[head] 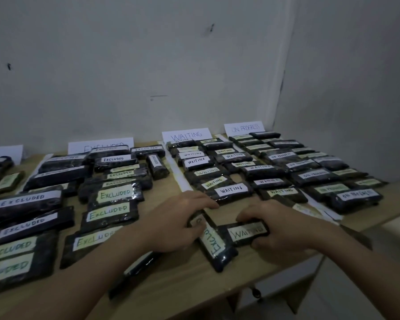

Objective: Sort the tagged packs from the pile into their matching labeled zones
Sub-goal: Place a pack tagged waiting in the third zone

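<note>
Near the table's front edge lie two dark wrapped packs. One tagged EXCLUDED (214, 244) points toward me, and my left hand (178, 224) grips its far end. The other, tagged WAITING (246, 233), lies crosswise, held by my right hand (280, 229) with fingers curled over its top edge and thumb under. Paper zone signs stand against the wall: EXCLUDED (101, 145), WAITING (186, 134), ON PROGRESS (244, 128). Several sorted packs fill each zone in rows.
A wooden table (194, 282) holds everything; its front edge runs diagonally at the right, with a lower white shelf beyond. White paper strips (178, 172) divide the zones. Another dark pack (136, 271) lies under my left forearm. A partly visible sign stands far left (5, 153).
</note>
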`<state>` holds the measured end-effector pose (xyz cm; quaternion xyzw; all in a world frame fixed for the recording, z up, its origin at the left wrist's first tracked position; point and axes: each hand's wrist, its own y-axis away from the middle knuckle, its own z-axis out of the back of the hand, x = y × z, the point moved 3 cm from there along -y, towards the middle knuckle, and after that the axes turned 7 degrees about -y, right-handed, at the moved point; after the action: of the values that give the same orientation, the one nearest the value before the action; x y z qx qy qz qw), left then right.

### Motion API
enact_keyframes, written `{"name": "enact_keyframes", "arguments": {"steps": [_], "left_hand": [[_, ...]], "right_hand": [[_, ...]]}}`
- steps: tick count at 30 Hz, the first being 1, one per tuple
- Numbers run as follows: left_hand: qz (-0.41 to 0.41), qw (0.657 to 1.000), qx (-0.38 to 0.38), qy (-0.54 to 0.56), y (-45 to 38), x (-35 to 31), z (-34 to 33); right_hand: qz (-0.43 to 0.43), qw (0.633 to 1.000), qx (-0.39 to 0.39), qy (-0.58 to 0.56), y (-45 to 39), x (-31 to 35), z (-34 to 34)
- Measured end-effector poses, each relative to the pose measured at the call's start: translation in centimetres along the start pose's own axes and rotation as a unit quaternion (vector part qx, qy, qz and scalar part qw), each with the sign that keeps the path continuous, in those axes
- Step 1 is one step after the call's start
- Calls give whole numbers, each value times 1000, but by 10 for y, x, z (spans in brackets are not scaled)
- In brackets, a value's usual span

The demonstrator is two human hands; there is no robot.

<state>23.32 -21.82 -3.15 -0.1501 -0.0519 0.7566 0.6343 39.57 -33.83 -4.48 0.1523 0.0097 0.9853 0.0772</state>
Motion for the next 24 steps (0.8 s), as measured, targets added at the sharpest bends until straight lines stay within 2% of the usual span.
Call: {"name": "enact_keyframes", "arguments": {"steps": [5,10,12,15,19,24], "left_hand": [[24,998,-27,44,2,6,3],[36,998,-36,47,7,16,3],[38,997,-37,47,10,19,0],[47,996,-39,59,14,25,0],[58,996,-30,60,17,30,1],[79,996,-2,45,20,31,-1]], "right_hand": [[-9,988,-152,26,9,-6,24],[-4,961,-273,-42,13,-18,37],[18,954,-292,-65,11,-18,35],[40,969,-240,-43,0,-11,24],[-9,995,-104,-1,-17,-8,8],[-27,998,-53,-18,-33,-5,-3]]}}
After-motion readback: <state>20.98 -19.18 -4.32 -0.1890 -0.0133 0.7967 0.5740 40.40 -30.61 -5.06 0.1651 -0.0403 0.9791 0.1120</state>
